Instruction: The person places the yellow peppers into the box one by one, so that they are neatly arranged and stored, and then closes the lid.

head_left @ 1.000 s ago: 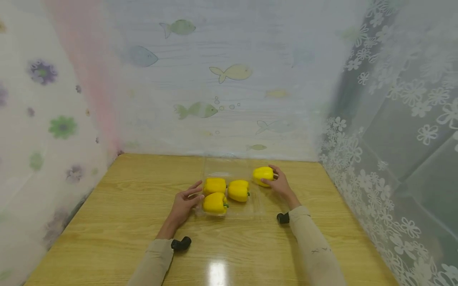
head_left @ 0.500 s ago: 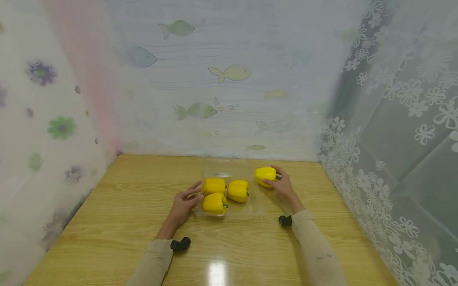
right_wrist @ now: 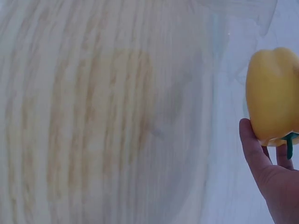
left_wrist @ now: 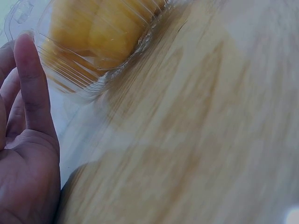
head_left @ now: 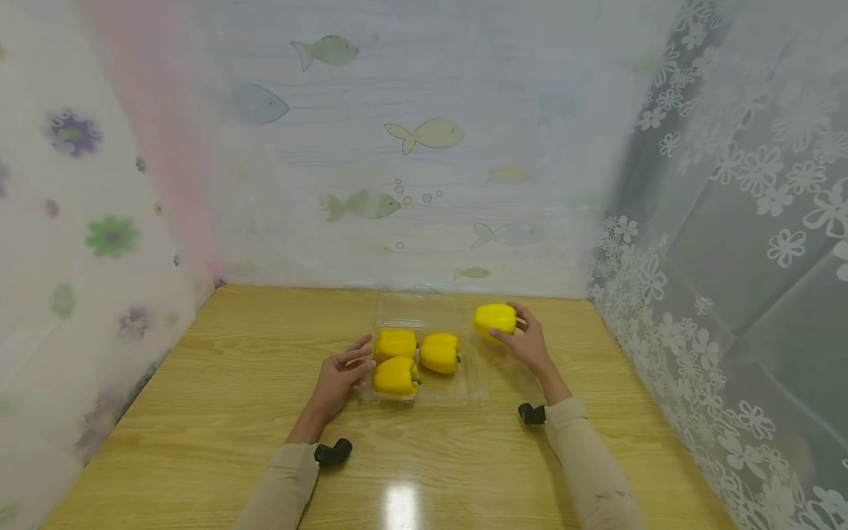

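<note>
Three yellow bell peppers lie in a clear plastic clamshell box (head_left: 472, 394): one at the back left (head_left: 396, 344), one at the front left (head_left: 395, 376), one to the right (head_left: 439, 353). The box's lid (head_left: 417, 309) is folded back. At the box's left wall is my left hand (head_left: 336, 383), its fingers mostly straight; in the left wrist view a fingertip meets the clear plastic edge. To the right of the box, my right hand (head_left: 531, 344) grips a fourth yellow bell pepper (head_left: 494, 319) near its stem end. That pepper's green stem (right_wrist: 289, 145) shows in the right wrist view.
Everything stands on a wood-grain table (head_left: 232, 368). Behind it hangs a sheet printed with fish (head_left: 433, 135). Flowered sheets close in the left and right sides. A black wrist device (head_left: 333, 453) sits at the left cuff, another (head_left: 532, 414) at the right.
My right hand and its bell pepper have shifted slightly to the right and up, away from the box. The left hand and the peppers in the box look nearly still.
</note>
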`<state>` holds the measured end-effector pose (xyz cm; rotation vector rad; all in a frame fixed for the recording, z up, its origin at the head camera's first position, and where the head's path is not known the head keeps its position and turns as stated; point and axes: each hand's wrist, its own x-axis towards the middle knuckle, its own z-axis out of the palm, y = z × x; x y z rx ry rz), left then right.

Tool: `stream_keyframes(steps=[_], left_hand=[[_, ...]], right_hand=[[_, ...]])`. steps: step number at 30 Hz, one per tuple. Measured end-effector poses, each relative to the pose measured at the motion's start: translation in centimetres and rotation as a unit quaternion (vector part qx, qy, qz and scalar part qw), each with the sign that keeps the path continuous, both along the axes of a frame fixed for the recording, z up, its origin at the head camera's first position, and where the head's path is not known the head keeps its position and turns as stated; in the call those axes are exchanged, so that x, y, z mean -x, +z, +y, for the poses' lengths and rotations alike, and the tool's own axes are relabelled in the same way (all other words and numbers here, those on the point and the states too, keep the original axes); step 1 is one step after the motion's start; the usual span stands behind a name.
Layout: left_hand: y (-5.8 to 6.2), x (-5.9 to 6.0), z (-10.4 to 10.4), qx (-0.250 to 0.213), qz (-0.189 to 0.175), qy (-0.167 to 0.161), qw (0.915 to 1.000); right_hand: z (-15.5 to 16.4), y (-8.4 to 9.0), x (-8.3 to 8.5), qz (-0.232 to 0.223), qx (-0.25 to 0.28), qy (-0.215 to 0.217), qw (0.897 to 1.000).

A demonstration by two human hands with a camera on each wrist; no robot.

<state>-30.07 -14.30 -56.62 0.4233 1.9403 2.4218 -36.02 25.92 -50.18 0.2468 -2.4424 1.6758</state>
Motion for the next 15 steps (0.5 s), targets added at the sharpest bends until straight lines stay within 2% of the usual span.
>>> stream_keyframes(steps=[6, 9, 11, 15], left_hand=[[0.0, 0.2, -0.1, -0.001, 0.002, -0.004, 1.0000], [0.1, 0.2, -0.1, -0.005, 0.001, -0.008, 1.0000], [0.1, 0.1, -0.1, -0.007, 0.000, -0.008, 0.9999], [0.1, 0.1, -0.2, -0.012, -0.002, -0.008, 0.9999]], right_hand=[[-0.7, 3.1, -2.0, 0.031, 0.008, 0.014, 0.999], [-1.0, 4.0, -2.5, 0.038, 0.005, 0.019, 0.999], [-1.2, 4.3, -2.7, 0.042, 0.007, 0.025, 0.999], [-1.2, 3.5, -2.0, 0.053, 0.016, 0.038, 0.998]])
